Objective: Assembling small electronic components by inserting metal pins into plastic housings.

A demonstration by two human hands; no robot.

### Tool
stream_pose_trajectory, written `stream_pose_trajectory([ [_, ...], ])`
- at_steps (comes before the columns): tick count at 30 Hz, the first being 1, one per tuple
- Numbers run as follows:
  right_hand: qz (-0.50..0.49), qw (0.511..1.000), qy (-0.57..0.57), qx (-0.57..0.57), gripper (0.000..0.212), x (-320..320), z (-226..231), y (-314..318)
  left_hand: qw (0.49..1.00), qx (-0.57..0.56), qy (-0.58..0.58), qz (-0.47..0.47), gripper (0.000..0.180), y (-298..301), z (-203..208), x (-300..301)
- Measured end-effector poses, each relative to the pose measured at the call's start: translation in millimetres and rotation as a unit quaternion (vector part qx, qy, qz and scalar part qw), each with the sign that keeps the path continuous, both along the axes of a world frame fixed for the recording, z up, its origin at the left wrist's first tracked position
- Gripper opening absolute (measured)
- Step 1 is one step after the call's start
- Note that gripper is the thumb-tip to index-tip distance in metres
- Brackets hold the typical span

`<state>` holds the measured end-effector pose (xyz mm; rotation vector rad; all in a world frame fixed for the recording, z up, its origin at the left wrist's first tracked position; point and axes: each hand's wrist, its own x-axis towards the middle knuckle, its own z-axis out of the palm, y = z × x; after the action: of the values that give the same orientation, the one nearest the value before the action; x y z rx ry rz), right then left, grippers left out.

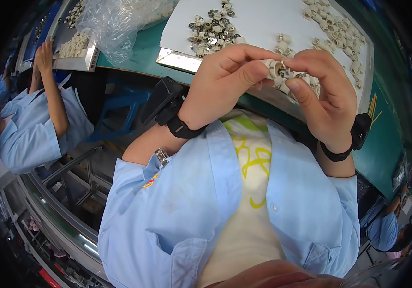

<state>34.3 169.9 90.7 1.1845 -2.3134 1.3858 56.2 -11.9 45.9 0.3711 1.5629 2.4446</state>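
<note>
My left hand [227, 79] pinches a small white plastic cap [274, 68] between thumb and fingers. My right hand [323, 93] meets it from the right, fingertips closed on a small metal piece [287, 73] at the cap's open end. Both hands hover above the near edge of a white tray [258, 21]. On the tray lies a heap of small metal parts [211, 30] at the left and a scatter of white plastic caps [335, 26] at the right. Black bands sit on both wrists.
The tray rests on a green table [143, 48]. A clear plastic bag [114, 21] lies at the table's left. A co-worker in a light blue shirt [38, 129] works at another tray of white caps [74, 45] to the left.
</note>
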Motion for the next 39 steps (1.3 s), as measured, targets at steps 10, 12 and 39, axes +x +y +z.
stream_pose_trajectory([
  [10, 0.010, 0.999, -0.008, 0.050, 0.021, -1.6, -1.3, -2.3, 0.997, 0.021, -0.075, -0.014, 0.027, 4.1, -2.0, -1.4],
  [12, 0.006, 0.999, -0.012, 0.039, 0.020, -2.6, -3.9, -2.2, 0.997, 0.015, -0.072, -0.024, 0.026, 2.0, -0.6, -1.7],
  [39, -0.015, 1.000, 0.001, 0.016, 0.024, -0.1, -5.2, 2.7, 0.996, 0.049, -0.075, -0.020, 0.020, 4.0, -3.0, 0.5],
])
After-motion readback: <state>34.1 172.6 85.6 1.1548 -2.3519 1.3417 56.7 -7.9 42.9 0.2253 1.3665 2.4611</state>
